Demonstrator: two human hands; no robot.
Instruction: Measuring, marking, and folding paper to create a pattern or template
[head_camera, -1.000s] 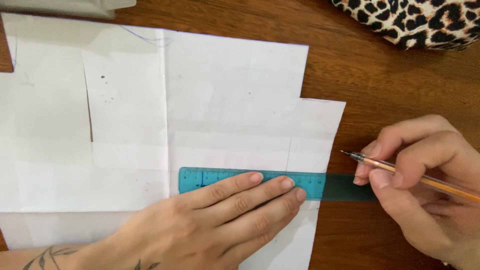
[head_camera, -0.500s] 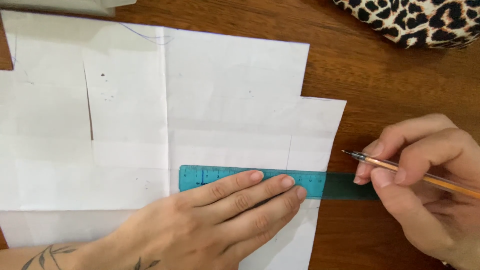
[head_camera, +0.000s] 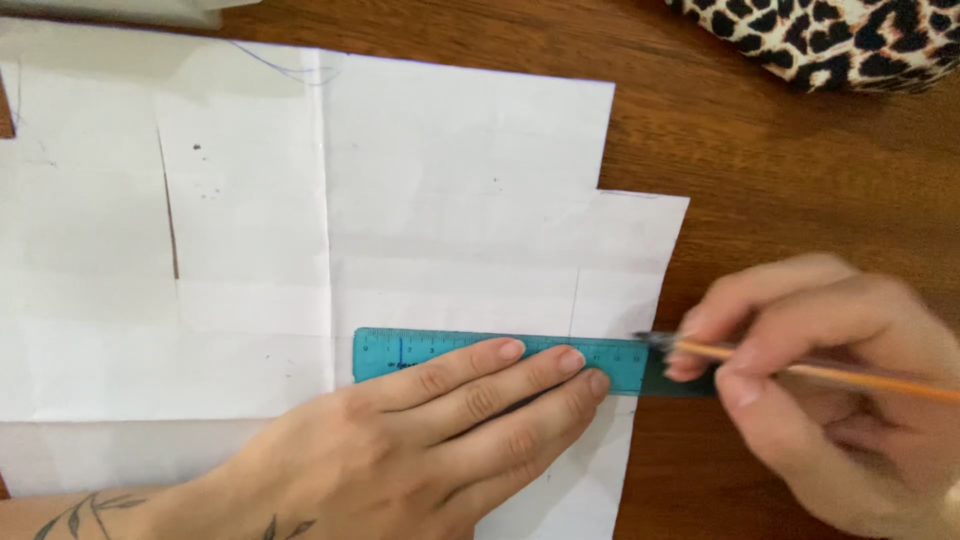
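A teal ruler (head_camera: 420, 351) lies flat across the lower part of several taped white paper sheets (head_camera: 450, 200). My left hand (head_camera: 420, 440) presses three fingers down on the ruler's middle and right part. My right hand (head_camera: 830, 390) grips an orange pen (head_camera: 830, 373), its dark tip touching the ruler's top edge near the paper's right border. The ruler's right end sticks out over the wooden table, partly hidden by my right fingers.
A wooden table (head_camera: 800, 170) surrounds the paper. A leopard-print fabric item (head_camera: 830, 35) lies at the top right corner. A slit and a faint pencil line mark the paper on the left and near the ruler.
My right hand has slid left with the pen, bringing the tip from the bare table onto the ruler's edge at the paper. The left hand and ruler stay still.
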